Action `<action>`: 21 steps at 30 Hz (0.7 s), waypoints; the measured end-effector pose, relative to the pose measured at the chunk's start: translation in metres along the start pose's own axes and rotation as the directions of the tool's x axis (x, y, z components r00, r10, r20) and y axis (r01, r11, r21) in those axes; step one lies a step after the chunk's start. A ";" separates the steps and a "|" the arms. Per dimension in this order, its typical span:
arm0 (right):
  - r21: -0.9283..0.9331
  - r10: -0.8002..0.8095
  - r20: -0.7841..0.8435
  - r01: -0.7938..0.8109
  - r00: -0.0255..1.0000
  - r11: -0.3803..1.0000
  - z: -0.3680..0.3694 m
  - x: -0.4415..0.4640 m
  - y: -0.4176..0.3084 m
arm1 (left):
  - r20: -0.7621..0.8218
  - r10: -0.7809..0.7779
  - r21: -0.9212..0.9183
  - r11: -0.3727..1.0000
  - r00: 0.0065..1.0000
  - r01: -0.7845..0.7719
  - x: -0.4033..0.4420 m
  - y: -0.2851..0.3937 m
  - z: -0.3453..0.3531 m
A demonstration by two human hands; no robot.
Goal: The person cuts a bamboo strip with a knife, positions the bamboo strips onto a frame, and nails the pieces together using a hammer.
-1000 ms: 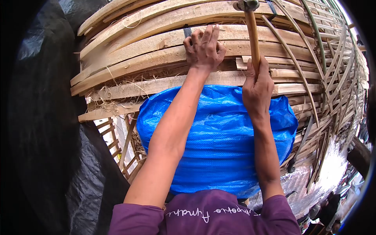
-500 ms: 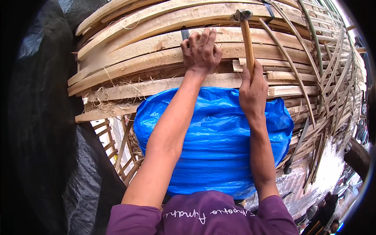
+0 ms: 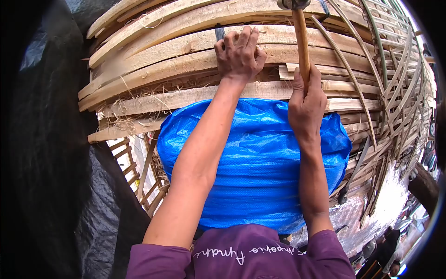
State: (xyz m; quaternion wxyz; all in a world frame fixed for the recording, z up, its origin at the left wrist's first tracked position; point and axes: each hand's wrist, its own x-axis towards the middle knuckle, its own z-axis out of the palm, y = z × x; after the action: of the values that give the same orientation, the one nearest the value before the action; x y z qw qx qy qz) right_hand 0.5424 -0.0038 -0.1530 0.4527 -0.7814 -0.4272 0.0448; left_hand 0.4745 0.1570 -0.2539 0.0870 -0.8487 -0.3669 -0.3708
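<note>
My right hand (image 3: 309, 104) is wrapped round the wooden handle of a hammer (image 3: 301, 42). The hammer stands nearly upright, its metal head at the top edge of the view, to the right of my other hand and apart from it. My left hand (image 3: 239, 53) rests on the rough wooden planks (image 3: 176, 44) with its fingers bent and closed; whatever they may hold is hidden or too small to name. Just left of those fingers a dark strip (image 3: 219, 33) wraps over a plank. Below both hands, a blue plastic sack (image 3: 255, 172) bulges against the planks.
Thin bamboo strips (image 3: 395, 93) are woven and stacked on the right. A long blade with a dark handle (image 3: 355, 172) lies beside the sack. Black plastic sheeting (image 3: 51, 139) hangs on the left. A slatted wooden frame (image 3: 127, 162) shows at lower left.
My right hand has raised the hammer up and slightly to the right. My left hand keeps its place on the planks.
</note>
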 end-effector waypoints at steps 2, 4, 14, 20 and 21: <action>0.033 0.074 0.021 -0.075 0.997 0.997 0.000 -0.002 -0.003 | 0.000 0.001 0.006 1.000 1.000 -0.001 -0.001 0.000 0.000; -0.084 0.051 0.104 -0.042 0.993 0.996 0.018 -0.008 0.027 | 0.009 -0.005 0.003 1.000 1.000 0.005 -0.001 -0.001 -0.001; 0.005 0.060 0.035 -0.060 0.998 0.998 -0.019 0.007 -0.018 | 0.016 -0.007 0.015 1.000 1.000 0.007 -0.001 0.000 -0.001; 0.047 0.019 -0.012 -0.019 1.000 0.999 -0.017 0.006 -0.026 | 0.021 -0.013 0.008 1.000 1.000 0.012 0.000 0.001 -0.003; 0.047 0.018 -0.012 -0.017 1.000 0.999 -0.012 0.004 -0.021 | 0.013 -0.010 0.010 1.000 1.000 0.009 0.000 0.001 -0.002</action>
State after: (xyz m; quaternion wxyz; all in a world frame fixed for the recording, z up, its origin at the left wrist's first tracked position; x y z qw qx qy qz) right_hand 0.5378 -0.0043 -0.1290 0.4729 -0.7746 -0.4165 0.0539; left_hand 0.4741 0.1557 -0.2523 0.0871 -0.8489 -0.3734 -0.3638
